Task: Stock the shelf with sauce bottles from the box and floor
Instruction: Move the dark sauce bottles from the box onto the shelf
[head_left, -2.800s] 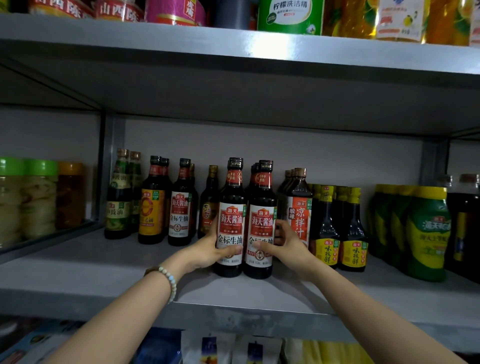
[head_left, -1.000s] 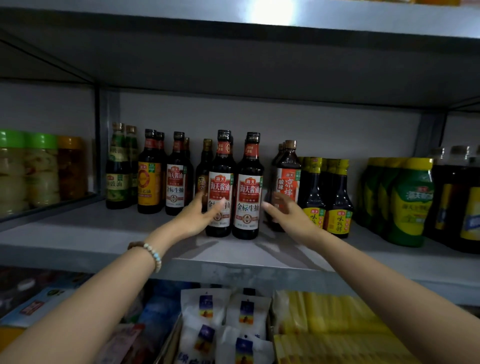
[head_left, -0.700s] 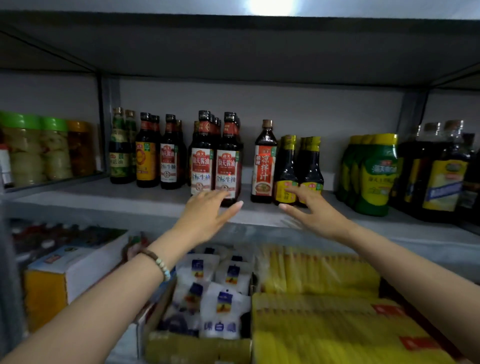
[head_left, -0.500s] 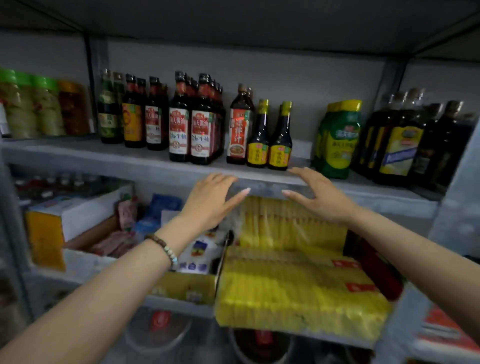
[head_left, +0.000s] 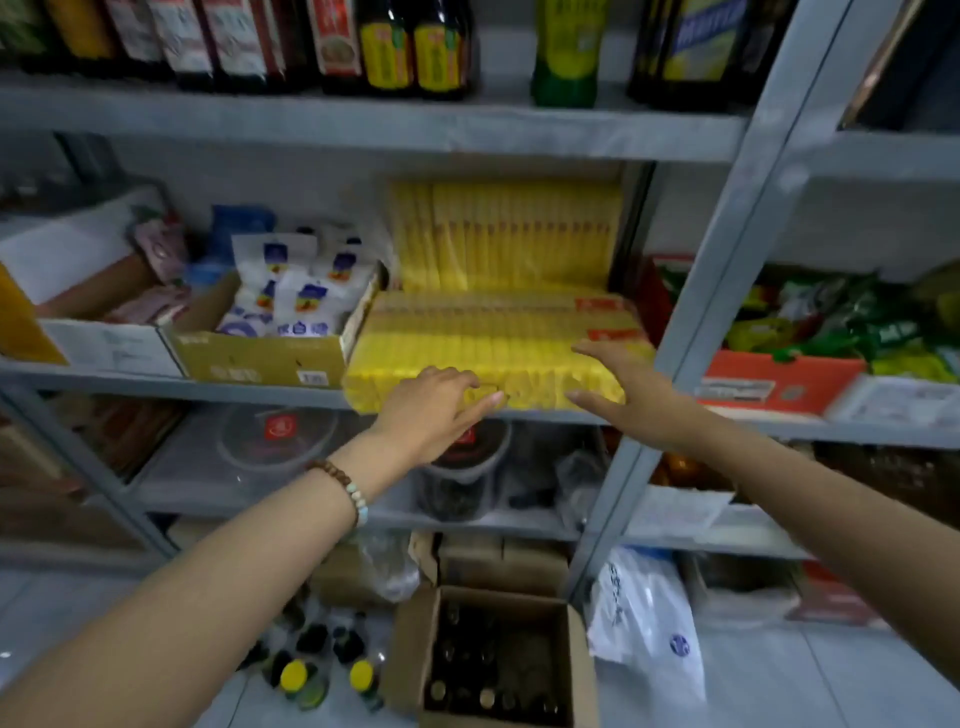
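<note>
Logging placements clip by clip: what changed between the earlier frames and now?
Both hands let go of the two sauce bottles and drew back down from the shelf; the left hand and right hand are now open and empty before the yellow packets. The view tilted down, showing the floor box. The bottles stayed standing on the shelf.

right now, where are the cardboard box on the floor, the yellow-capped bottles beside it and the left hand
cardboard box (head_left: 410, 649), head view, on its left outer wall
yellow-capped bottles (head_left: 294, 674), head view, on the left one's cap
left hand (head_left: 431, 402), head view, on its back
</note>
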